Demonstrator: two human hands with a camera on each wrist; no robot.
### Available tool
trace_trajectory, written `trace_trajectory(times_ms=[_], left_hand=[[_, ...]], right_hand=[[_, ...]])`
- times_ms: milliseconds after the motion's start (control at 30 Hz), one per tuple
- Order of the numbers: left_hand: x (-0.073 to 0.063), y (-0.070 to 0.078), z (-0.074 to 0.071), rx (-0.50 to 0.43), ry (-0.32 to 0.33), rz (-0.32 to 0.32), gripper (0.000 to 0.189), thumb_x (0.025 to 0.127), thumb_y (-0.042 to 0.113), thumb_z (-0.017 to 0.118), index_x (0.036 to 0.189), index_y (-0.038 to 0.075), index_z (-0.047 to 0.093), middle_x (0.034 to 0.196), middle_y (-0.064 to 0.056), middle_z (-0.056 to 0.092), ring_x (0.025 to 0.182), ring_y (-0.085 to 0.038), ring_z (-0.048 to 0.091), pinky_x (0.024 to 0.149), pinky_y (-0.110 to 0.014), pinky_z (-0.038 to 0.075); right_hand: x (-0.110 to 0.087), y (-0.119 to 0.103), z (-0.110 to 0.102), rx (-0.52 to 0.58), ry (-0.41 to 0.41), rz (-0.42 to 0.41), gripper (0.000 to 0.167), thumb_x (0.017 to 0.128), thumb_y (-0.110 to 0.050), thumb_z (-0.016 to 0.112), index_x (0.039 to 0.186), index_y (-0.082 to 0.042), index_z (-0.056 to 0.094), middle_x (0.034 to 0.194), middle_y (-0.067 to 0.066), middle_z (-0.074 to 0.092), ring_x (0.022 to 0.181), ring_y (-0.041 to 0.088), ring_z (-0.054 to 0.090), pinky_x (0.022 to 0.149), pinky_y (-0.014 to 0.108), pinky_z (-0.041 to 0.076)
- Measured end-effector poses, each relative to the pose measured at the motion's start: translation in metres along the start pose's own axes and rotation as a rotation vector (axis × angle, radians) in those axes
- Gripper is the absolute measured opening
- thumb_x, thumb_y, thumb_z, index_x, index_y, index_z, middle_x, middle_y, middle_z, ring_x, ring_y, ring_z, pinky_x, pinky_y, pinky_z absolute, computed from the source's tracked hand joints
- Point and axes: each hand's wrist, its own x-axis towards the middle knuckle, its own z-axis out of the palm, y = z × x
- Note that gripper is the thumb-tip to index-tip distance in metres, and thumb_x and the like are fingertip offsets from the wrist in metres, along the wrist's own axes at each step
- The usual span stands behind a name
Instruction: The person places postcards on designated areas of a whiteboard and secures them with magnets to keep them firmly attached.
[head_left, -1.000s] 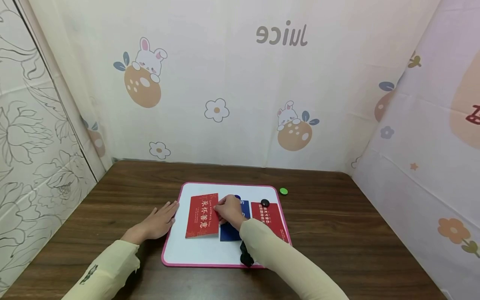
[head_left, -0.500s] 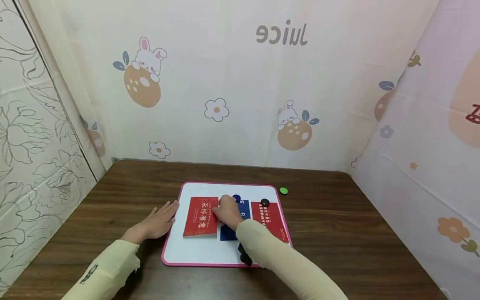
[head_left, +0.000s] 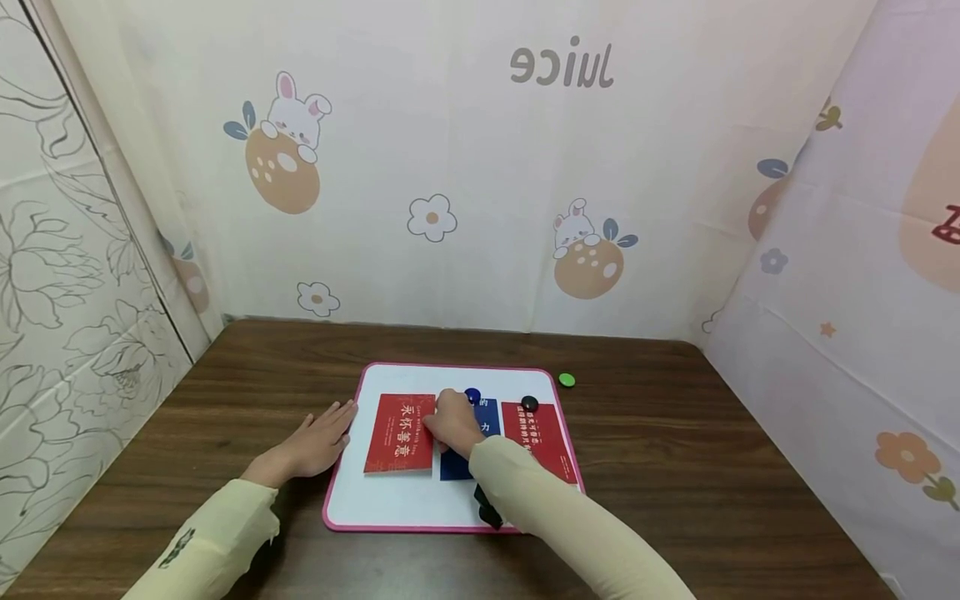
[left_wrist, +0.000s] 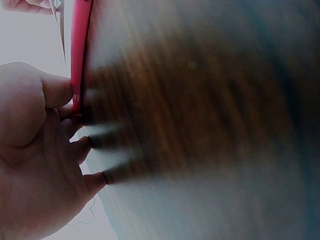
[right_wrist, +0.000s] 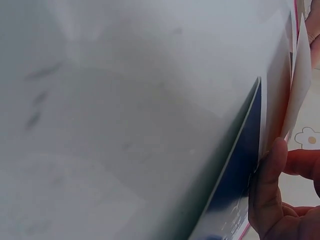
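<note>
My right hand [head_left: 455, 423] pinches the right edge of a red card [head_left: 399, 433] with pale lettering, which lies over the left part of a white board [head_left: 405, 510] with a pink rim. In the right wrist view, the thumb and a finger meet at the card's edge [right_wrist: 301, 65], and the card stands off the board. Under that hand and partly hidden is a blue card [head_left: 456, 468], with a round blue magnet [head_left: 472, 396] at its top. My left hand [head_left: 317, 446] lies with fingers extended, fingertips at the board's left rim [left_wrist: 80, 45].
Right of the blue card lies another red card [head_left: 542, 429] with a black magnet [head_left: 529, 403] at its top. A green magnet [head_left: 567, 380] sits on the brown wooden table [head_left: 660, 467], beyond the board's upper right corner. A printed curtain [head_left: 465, 150] hangs behind.
The left red card has come down flatter over the board and slightly toward the left, with my right hand still pinching it. The left hand has stayed in place.
</note>
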Motion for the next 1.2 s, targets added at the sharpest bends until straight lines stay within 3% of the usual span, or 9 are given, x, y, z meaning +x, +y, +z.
trace_trajectory(times_ms=[567, 933, 1067, 1200], left_hand=[[0.0, 0.001, 0.002, 0.005, 0.011, -0.004, 0.061, 0.097, 0.02, 0.051, 0.147, -0.004, 0.026, 0.151, -0.026, 0.024, 0.14, -0.046, 0.013, 0.105, -0.068, 0.006], [-0.001, 0.001, 0.001, -0.001, 0.004, 0.008, 0.06, 0.097, 0.017, 0.05, 0.147, -0.006, 0.026, 0.151, -0.027, 0.023, 0.139, -0.046, 0.013, 0.105, -0.068, 0.006], [-0.001, 0.001, 0.001, 0.003, 0.004, 0.008, 0.059, 0.097, 0.016, 0.05, 0.147, -0.006, 0.026, 0.151, -0.027, 0.023, 0.139, -0.046, 0.013, 0.105, -0.068, 0.006], [-0.001, 0.001, 0.001, 0.0, 0.006, 0.009, 0.059, 0.097, 0.015, 0.05, 0.147, -0.006, 0.026, 0.151, -0.028, 0.023, 0.139, -0.046, 0.013, 0.104, -0.069, 0.006]], right_hand=[[-0.001, 0.001, -0.005, 0.027, -0.012, 0.015, 0.036, 0.09, -0.014, 0.067, 0.117, 0.007, 0.057, 0.061, 0.009, 0.056, 0.043, 0.017, 0.057, 0.043, 0.021, 0.046], [0.013, 0.006, -0.033, 0.017, 0.043, -0.047, 0.035, 0.09, -0.01, 0.065, 0.118, 0.009, 0.059, 0.059, 0.008, 0.058, 0.042, 0.019, 0.06, 0.041, 0.022, 0.047], [0.016, 0.007, -0.048, 0.037, 0.077, -0.041, 0.031, 0.09, -0.01, 0.065, 0.114, 0.008, 0.062, 0.062, 0.009, 0.059, 0.051, 0.025, 0.065, 0.048, 0.027, 0.052], [0.02, 0.011, -0.062, 0.058, 0.106, -0.026, 0.018, 0.088, -0.009, 0.066, 0.099, 0.006, 0.067, 0.067, 0.011, 0.062, 0.056, 0.027, 0.066, 0.054, 0.032, 0.055]])
